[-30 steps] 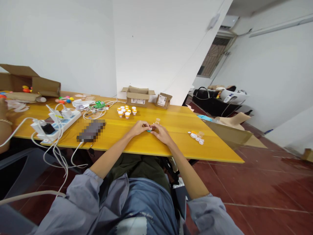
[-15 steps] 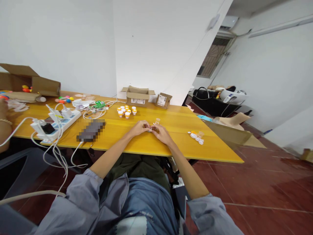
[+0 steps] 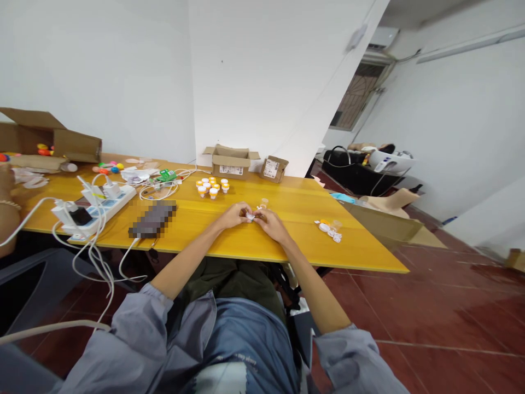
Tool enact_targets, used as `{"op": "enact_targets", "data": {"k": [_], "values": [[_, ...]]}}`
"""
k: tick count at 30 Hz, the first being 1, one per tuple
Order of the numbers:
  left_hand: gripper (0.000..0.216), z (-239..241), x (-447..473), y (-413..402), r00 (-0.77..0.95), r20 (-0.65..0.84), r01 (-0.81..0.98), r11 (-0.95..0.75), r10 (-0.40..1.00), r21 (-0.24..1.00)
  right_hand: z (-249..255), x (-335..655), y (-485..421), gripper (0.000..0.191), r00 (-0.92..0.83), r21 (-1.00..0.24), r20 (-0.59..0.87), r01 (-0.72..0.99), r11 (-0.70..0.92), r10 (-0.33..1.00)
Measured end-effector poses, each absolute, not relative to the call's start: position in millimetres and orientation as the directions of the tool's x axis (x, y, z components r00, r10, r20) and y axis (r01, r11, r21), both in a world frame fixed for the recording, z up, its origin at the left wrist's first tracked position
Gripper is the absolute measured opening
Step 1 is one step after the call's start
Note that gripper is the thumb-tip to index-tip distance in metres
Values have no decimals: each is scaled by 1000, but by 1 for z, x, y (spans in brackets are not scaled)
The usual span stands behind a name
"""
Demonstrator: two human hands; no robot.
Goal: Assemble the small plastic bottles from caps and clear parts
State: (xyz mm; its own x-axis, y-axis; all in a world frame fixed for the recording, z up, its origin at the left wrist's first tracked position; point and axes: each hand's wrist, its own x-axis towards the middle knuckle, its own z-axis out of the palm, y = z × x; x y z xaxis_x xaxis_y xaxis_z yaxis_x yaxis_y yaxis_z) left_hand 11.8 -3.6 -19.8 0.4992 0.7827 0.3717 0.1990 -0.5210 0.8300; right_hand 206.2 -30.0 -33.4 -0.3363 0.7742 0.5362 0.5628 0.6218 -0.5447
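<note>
Over the yellow table [image 3: 197, 227], my left hand [image 3: 237, 214] and my right hand [image 3: 267, 221] meet with bent fingers at a small white piece [image 3: 250, 217]. Both hands are closed on it, one from each side; its exact kind is too small to make out. Just beyond my right fingers lie a small clear cup [image 3: 264, 202] and some tiny white bits. Farther back to the left stands a group of small white-and-orange capped tubs [image 3: 213, 191]. To the right rests a little pile of white discs and small parts [image 3: 325, 227].
Two cardboard boxes, an open one [image 3: 232, 162] and a smaller one [image 3: 274, 168], stand by the wall. A dark blurred device [image 3: 152, 220] and a power strip [image 3: 102, 210] with cables lie on the left. Another person's arm [image 3: 6, 213] shows at the far left edge.
The white piece between my fingers has turned slightly and shows more of its surface. Both my hands stay in nearly the same place. The other person's arm has shifted a little.
</note>
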Motion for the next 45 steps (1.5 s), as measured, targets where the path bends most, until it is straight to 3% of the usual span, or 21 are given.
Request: {"op": "enact_targets", "data": {"k": [13,29,45], "values": [[25,-22,13,-3,515,339,150,-472,787,869,-33,206,-33,13,-333,-512,543,596,618,771],[27,-24,13,0,529,332,77,-433,781,898,-23,204,-39,15,-318,-582,512,554,595,798],[38,-21,13,-4,561,317,21,-396,764,918,-22,203,-36,26,-189,-766,495,365,529,848]]}}
